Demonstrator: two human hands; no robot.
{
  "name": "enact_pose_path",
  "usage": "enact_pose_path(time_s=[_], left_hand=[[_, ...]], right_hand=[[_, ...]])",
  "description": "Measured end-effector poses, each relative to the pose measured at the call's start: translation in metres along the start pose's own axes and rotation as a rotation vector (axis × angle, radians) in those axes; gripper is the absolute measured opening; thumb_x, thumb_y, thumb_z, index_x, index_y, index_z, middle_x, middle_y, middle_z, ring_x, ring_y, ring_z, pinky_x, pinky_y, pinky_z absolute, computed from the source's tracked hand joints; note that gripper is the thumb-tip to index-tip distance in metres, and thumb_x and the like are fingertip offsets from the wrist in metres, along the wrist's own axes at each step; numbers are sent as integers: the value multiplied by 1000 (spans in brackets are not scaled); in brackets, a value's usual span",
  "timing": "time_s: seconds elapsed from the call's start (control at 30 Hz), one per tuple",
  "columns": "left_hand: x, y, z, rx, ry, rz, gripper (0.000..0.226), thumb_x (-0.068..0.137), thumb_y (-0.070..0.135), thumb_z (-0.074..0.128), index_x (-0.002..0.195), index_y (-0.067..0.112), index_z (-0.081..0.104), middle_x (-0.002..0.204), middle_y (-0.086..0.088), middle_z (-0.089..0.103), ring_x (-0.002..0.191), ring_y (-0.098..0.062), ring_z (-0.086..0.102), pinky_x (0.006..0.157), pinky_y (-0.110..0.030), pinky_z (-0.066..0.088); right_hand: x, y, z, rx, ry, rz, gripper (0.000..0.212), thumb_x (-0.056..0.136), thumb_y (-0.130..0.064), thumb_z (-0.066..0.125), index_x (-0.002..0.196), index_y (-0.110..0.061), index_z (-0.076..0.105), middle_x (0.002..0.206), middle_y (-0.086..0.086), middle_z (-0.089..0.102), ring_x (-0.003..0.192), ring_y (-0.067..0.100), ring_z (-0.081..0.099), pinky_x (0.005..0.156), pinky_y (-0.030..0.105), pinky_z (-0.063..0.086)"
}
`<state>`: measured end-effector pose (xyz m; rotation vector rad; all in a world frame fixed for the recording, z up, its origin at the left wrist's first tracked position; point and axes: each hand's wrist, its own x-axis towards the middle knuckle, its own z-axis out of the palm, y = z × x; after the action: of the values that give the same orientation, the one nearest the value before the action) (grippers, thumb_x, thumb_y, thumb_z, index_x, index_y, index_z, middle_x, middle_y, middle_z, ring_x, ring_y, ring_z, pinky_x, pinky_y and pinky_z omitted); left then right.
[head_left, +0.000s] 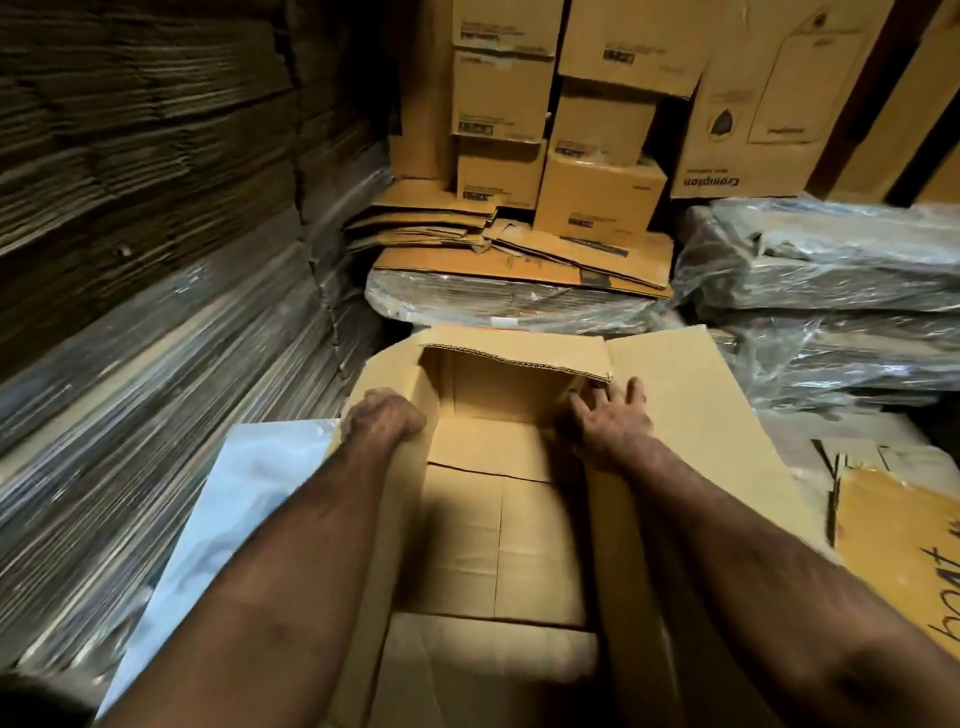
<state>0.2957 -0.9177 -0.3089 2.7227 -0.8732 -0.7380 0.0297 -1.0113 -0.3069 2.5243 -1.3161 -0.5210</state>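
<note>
Currently the box (498, 519) sits open between the arms. The left hand (384, 418) has its grip clenched on the left wall, while the right hand (610, 421) lies spread and released. Uneven pressure could skew the walls.

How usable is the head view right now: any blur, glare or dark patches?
Head view: carton well lit and fairly sharp; flat cardboard stacks at left dim and blurred; glare on plastic-wrapped bundles; wide-angle bending at the edges.
</note>
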Motion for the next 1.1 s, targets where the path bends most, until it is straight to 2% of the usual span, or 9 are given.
enact_pose_path(time_s=[0.13, 0.3, 0.37, 0.5, 0.57, 0.73, 0.83, 0.93, 1.1], left_hand=[[26, 6, -2, -168, 26, 109, 87, 87, 41, 63, 156, 23, 13, 156, -17, 26, 139, -40, 32, 113, -50, 31], [48, 2, 11, -382, -38, 253, 79, 90, 22, 58, 157, 24, 18, 144, -15, 47, 125, -36, 51, 103, -40, 44], [47, 2, 13, -308, 19, 273, 80, 90, 22, 57, 158, 22, 15, 145, -17, 44, 127, -38, 48, 101, -38, 41], [45, 2, 16, -289, 60, 292, 78, 92, 23, 56, 158, 23, 15, 144, -19, 44, 125, -38, 48, 98, -40, 42], [46, 3, 18, -285, 83, 293, 77, 91, 25, 55, 157, 23, 17, 142, -19, 46, 124, -38, 49, 96, -40, 43], [52, 4, 22, -255, 116, 268, 75, 91, 33, 55, 157, 24, 19, 143, -15, 47, 125, -36, 49, 98, -42, 44], [52, 4, 23, -246, 117, 262, 74, 91, 33, 55, 156, 24, 21, 142, -16, 48, 124, -37, 50, 98, -42, 44], [50, 3, 19, -209, 135, 240, 72, 90, 35, 55, 154, 22, 24, 138, -16, 50, 121, -38, 51, 93, -41, 45], [32, 4, 11, -150, 176, 231, 48, 89, 40, 56, 129, 14, 48, 120, -15, 58, 107, -36, 56, 79, -35, 43]], right_hand=[[30, -5, 0, 103, 70, 23, 70, 93, -55, 48, 151, -25, 22, 142, 11, 46, 133, 30, 42, 117, 61, 11], [66, -1, -8, 163, 152, 68, 97, 92, -48, 58, 155, -29, -12, 160, 14, -26, 149, 37, -15, 117, 63, 10], [84, 6, -16, 205, 211, 74, 96, 91, -46, 60, 155, -31, -10, 158, 11, -33, 148, 36, -20, 115, 65, 13], [128, 18, -24, 275, 122, 121, 106, 87, -45, 67, 153, -34, -15, 162, 5, -24, 150, 33, -14, 112, 70, 14], [145, 20, -24, 303, 48, 135, 103, 85, -45, 69, 154, -35, -7, 163, 4, 2, 150, 31, 5, 110, 73, 14], [165, 23, -25, 377, -38, 157, 54, 88, -40, 63, 132, -25, 37, 142, 5, 44, 133, 30, 40, 109, 67, 23], [158, 28, -22, 354, -2, 101, 71, 87, -50, 61, 144, -25, 28, 152, 6, 35, 140, 30, 32, 113, 60, 22], [127, 24, -14, 324, 70, 46, 90, 90, -53, 57, 157, -22, 4, 165, 9, 1, 151, 31, 3, 121, 55, 10], [28, 8, 7, 177, 52, 146, 82, 92, -54, 52, 155, -18, 15, 163, 16, 5, 150, 32, 5, 115, 65, 10]])
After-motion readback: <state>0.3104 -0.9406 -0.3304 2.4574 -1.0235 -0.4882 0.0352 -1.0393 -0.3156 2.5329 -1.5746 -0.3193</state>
